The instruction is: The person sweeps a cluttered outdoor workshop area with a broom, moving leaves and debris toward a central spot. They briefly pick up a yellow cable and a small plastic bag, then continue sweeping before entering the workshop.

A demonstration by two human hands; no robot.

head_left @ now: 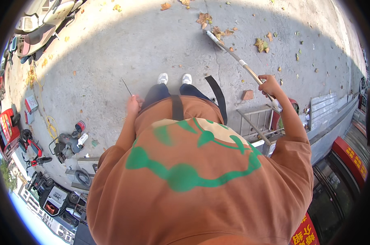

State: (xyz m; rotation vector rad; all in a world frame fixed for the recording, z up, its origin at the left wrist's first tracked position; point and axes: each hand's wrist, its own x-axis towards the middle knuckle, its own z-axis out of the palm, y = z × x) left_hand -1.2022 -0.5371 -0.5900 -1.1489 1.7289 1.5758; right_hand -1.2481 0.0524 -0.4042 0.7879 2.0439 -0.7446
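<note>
Low at my left side, my left hand [136, 103] is closed on a thin rod [127, 86] that angles forward over the concrete. My right hand [266, 85] grips a long light pole [230, 53] with white sections, reaching out over the ground toward some dry leaves; a short white piece [276, 104] is at its near end, below the hand. A black strap [215, 92] hangs beside my right leg, and another dark band lies across the front of my brown shirt. My feet in white shoes stand on grey concrete.
A metal ladder-like frame [253, 126], brick [247, 94] and panels [321, 114] lie at my right. At left are a compressor-like machine [66, 145], yellow hose [51, 124], tire [83, 178], parked scooters [30, 149] and vehicles. Dry leaves [261, 45] scatter ahead; a red-signed shopfront is behind right.
</note>
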